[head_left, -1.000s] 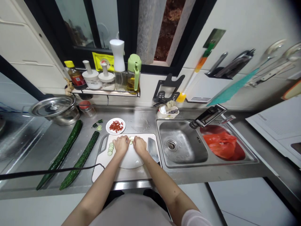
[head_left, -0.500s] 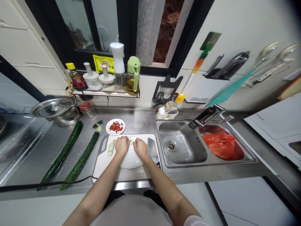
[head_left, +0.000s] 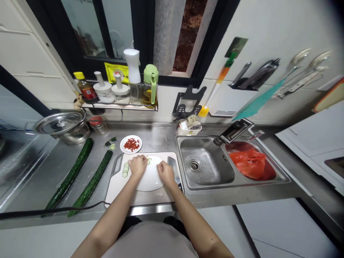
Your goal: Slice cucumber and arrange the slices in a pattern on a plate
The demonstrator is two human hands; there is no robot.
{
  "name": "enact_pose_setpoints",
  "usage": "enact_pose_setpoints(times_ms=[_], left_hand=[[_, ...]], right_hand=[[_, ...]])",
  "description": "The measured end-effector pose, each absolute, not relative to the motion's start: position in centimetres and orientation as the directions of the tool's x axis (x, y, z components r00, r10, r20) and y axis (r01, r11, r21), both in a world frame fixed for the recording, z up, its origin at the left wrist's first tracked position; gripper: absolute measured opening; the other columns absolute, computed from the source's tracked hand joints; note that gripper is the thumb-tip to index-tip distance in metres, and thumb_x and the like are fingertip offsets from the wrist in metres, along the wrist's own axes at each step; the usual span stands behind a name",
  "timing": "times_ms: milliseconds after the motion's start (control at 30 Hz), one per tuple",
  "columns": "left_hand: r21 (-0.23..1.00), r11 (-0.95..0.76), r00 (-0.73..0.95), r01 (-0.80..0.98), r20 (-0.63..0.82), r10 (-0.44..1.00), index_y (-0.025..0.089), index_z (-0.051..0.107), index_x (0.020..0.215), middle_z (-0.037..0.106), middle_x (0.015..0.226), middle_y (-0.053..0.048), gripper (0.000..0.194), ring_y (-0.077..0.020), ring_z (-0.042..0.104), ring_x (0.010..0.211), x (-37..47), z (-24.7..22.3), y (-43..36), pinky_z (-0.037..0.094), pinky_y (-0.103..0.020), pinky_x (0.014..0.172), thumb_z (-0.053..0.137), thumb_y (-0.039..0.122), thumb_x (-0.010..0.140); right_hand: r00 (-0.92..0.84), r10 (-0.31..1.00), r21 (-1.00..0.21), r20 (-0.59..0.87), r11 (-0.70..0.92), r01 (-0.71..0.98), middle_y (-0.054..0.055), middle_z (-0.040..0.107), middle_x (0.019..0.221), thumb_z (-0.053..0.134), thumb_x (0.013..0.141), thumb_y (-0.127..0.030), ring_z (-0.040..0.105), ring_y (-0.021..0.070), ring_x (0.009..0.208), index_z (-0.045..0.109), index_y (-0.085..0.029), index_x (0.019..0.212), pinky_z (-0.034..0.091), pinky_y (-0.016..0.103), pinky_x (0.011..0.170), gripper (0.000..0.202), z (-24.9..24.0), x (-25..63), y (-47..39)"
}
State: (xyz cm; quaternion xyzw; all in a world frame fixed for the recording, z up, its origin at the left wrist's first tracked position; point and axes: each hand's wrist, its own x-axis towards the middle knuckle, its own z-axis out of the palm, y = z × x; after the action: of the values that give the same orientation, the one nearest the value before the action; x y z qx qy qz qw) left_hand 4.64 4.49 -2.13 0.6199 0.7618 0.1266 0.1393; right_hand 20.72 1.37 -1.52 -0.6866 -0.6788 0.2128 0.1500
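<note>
A white plate (head_left: pixel 150 179) lies on the white cutting board (head_left: pixel 115 188), with a few pale cucumber slices (head_left: pixel 149 160) near its far edge. My left hand (head_left: pixel 138 166) is closed at the plate's left side, beside those slices; its fingertips are too small to show what they pinch. Over the plate's right rim, my right hand (head_left: pixel 165 172) is closed too, its fingers curled under and their contents hidden. An overlapping row of cucumber slices (head_left: pixel 125 170) lies on the board left of my left hand. Partly behind my right hand rests a kitchen knife (head_left: pixel 174 168).
Two long cucumbers (head_left: pixel 70 173) lie left of the board, near a lidded steel pot (head_left: pixel 72 132). Behind the board stands a small plate of red pieces (head_left: pixel 131 144). A sink (head_left: pixel 206 163) is on the right, with a red bag (head_left: pixel 248 163) in its second basin. A black cable (head_left: pixel 67 208) crosses the front.
My right hand has moved right, away from the slices at the plate's far edge, to the plate's right rim. My left hand stays nearly in place. The view has shifted slightly.
</note>
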Motion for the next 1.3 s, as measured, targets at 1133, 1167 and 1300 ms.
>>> enact_pose_setpoints(times_ms=[1133,1167,1300], left_hand=[[0.406,0.208,-0.189,0.890,-0.086,0.978,0.025,0.068,0.086,0.069,0.095,-0.006,0.025,-0.0262,0.057,0.097,4.2,-2.7,4.5,0.029,-0.039,0.083,0.049,0.041,0.087],[0.406,0.205,-0.186,0.891,-0.085,0.979,0.025,0.068,0.086,0.069,0.095,-0.006,0.024,-0.0262,0.057,0.097,4.2,-2.7,4.5,0.029,-0.039,0.084,0.049,0.041,0.087],[0.395,0.202,-0.182,0.896,-0.088,0.979,0.024,0.068,0.086,0.069,0.095,-0.007,0.025,-0.0264,0.057,0.097,4.3,-2.7,4.5,0.028,-0.040,0.085,0.049,0.040,0.087]], right_hand=[[-0.284,0.929,-0.200,-0.237,0.240,0.950,0.008,0.062,0.111,0.030,0.098,-0.031,0.055,0.0213,0.102,0.051,-0.032,0.132,0.043,0.029,0.079,0.040,-1.1,18.0,4.1],[-0.283,0.930,-0.200,-0.237,0.238,0.950,0.008,0.062,0.111,0.030,0.098,-0.031,0.055,0.0213,0.102,0.051,-0.031,0.132,0.043,0.029,0.079,0.040,-1.1,18.0,4.1],[-0.275,0.935,-0.211,-0.223,0.229,0.950,0.009,0.063,0.109,0.030,0.098,-0.031,0.056,0.0217,0.101,0.056,-0.028,0.125,0.043,0.029,0.078,0.038,-1.0,17.7,4.1]])
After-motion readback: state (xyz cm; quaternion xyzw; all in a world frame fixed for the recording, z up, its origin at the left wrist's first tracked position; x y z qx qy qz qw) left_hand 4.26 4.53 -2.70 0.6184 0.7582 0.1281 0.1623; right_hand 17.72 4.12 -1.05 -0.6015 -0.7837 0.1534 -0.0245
